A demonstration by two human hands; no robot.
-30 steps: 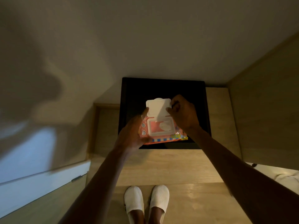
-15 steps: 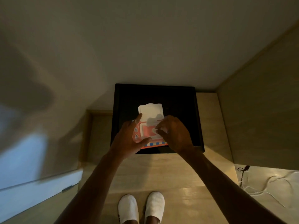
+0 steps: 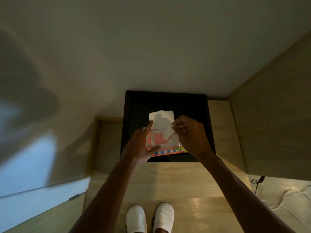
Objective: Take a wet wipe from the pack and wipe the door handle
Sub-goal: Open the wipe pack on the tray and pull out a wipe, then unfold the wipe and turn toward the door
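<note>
Pack (image 3: 165, 148) lid open; left hand (image 3: 140, 146) grip steadies it, right hand (image 3: 191, 137) pinches wet wipe (image 3: 168, 134) half out; handle unwiped.

One wet-wipe pack (image 3: 165, 148), orange-red, with one white flip lid (image 3: 161, 121) standing open. One white wipe (image 3: 167, 134) partly drawn out of the pack's opening. One black square table (image 3: 191, 108). Two bare hands: left hand (image 3: 139, 147) and right hand (image 3: 191, 133). Two white slippers (image 3: 149, 218) on the wooden floor. One dark cable (image 3: 256, 182) at lower right.
</note>
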